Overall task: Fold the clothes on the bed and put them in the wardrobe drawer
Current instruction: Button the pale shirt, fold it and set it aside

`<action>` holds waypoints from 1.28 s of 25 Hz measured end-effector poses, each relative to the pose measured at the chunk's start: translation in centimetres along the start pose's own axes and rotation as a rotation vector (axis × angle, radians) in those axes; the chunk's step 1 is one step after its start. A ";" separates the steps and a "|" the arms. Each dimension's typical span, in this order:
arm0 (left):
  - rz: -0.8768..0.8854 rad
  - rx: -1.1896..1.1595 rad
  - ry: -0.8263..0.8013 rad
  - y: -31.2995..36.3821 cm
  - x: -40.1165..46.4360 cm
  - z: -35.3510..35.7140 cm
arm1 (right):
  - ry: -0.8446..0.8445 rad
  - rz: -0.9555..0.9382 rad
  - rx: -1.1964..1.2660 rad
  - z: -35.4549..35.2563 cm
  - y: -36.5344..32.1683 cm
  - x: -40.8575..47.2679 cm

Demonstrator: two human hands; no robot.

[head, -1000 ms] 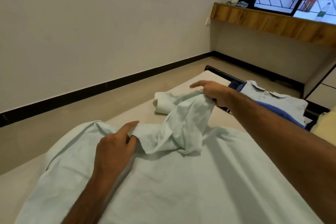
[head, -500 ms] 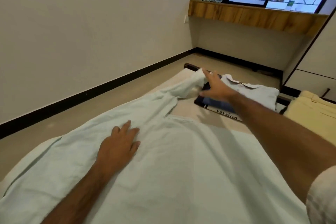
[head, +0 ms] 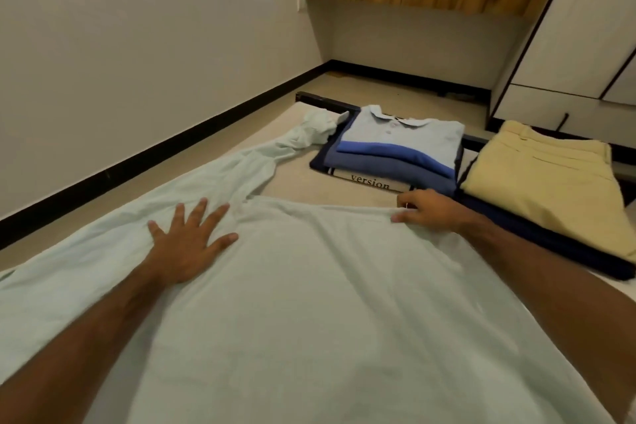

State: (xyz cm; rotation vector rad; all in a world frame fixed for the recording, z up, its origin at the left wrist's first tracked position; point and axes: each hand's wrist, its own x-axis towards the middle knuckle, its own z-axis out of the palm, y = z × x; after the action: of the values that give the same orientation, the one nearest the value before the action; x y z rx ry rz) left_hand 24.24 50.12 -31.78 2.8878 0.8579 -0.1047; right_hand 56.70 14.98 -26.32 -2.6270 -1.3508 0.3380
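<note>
Bedroom with a beige bed (head: 303,182) carrying a pale mint shirt (head: 327,303) spread flat across its near half.

Folded tan trousers (head: 543,175) lie at the bed's far right corner, a folded blue stack (head: 395,151) beside them at the far edge. Left hand (head: 187,241) presses flat on the shirt, fingers spread; right hand (head: 430,210) pinches the shirt's far hem.

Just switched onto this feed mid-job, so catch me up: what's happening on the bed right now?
A person is laying out a pale green long-sleeved shirt on the bed for folding. The left hand presses flat on it near the shoulder, while the right hand pinches its far edge. One sleeve lies stretched out toward the wall. Beyond sit a folded blue striped polo atop other folded tops, and folded beige trousers.
</note>
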 end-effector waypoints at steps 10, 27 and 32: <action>0.291 0.206 0.279 7.5 1.7 -1.7 | -0.039 0.049 0.123 -1.5 6.0 -3.6; -0.011 0.304 0.229 11.9 3.8 -1.4 | 0.328 0.448 0.785 2.6 8.1 -8.9; -0.019 -0.002 0.259 11.2 4.8 -1.2 | 0.523 0.624 0.568 1.4 8.2 -7.1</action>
State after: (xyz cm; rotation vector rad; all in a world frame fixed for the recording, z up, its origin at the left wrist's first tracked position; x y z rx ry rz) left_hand 34.37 43.55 -29.98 2.9337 0.9227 0.2738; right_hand 58.71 4.55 -28.88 -2.3224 -0.2094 0.0697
